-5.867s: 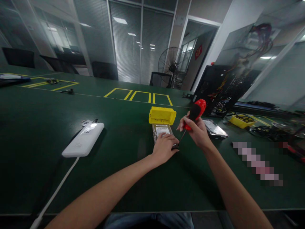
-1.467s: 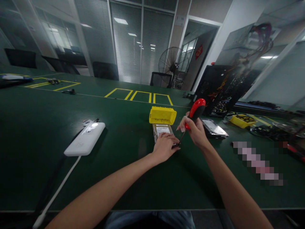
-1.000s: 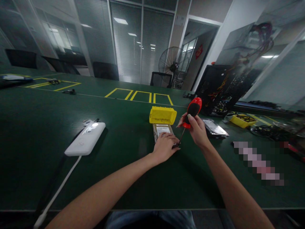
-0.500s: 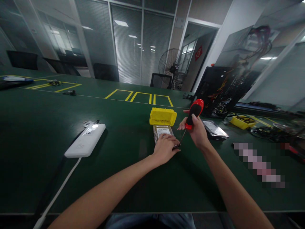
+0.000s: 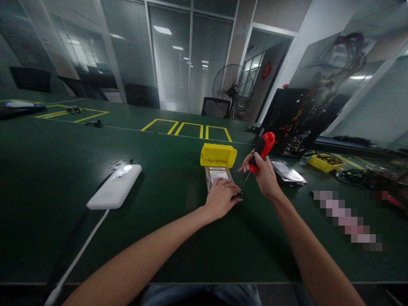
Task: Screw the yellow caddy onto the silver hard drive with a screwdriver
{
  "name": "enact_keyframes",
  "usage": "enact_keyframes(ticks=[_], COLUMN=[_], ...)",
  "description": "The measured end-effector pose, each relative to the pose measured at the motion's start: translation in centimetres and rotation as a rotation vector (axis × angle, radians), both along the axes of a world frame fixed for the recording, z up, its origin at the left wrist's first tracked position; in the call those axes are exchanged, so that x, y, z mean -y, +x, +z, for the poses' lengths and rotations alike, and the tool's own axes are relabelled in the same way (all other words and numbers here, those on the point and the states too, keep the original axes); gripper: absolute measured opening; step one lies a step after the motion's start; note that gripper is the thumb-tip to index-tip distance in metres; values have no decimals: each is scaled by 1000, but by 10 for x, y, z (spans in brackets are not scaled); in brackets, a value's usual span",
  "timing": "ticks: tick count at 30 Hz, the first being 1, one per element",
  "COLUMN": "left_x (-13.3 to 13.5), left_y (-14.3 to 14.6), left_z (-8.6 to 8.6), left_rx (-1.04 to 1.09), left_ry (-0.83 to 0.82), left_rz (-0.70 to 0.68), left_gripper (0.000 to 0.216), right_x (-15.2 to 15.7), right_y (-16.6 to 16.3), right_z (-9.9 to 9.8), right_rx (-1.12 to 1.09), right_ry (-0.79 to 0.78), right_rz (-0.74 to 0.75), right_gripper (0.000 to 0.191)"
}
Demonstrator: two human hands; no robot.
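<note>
A silver hard drive (image 5: 216,174) lies flat on the green table (image 5: 165,238), just in front of a yellow plastic bin (image 5: 218,155). My left hand (image 5: 220,197) rests on the drive's near end, fingers flat and pressing it down. My right hand (image 5: 263,172) is wrapped round a screwdriver with a red and black handle (image 5: 262,149). Its thin shaft slants down to the drive's near right corner, beside my left fingertips. The tip itself is hidden by those fingers.
A white power bank (image 5: 115,192) with a white cable lies at the left. A second hard drive (image 5: 288,172) lies right of my hand. Another yellow tray (image 5: 325,162), cables and a black computer case (image 5: 296,123) stand at the right. A standing fan (image 5: 230,85) is behind the table.
The screwdriver handle has twisted and rocked slightly in my right hand, with its fingers shifting their grip. My left hand and the drive have stayed in place.
</note>
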State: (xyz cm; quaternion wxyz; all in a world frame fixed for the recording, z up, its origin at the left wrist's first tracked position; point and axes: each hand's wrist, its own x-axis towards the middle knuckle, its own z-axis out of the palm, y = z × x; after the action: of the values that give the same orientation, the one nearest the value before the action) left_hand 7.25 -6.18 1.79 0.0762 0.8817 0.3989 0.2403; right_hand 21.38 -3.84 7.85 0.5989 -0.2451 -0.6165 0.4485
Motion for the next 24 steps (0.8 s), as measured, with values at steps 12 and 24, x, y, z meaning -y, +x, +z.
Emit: enact_keyframes(ticks=[12, 24], left_x=[-1, -1], left_y=[1, 0], left_z=[-2, 0], left_rx=[-21, -15], left_ry=[16, -3], left_rz=[9, 2], left_gripper=[22, 22], right_x=[-1, 6], right_y=[4, 2], right_z=[-2, 4], right_rx=[90, 8], right_ry=[26, -38], right_rz=[-70, 146], right_gripper=[19, 19])
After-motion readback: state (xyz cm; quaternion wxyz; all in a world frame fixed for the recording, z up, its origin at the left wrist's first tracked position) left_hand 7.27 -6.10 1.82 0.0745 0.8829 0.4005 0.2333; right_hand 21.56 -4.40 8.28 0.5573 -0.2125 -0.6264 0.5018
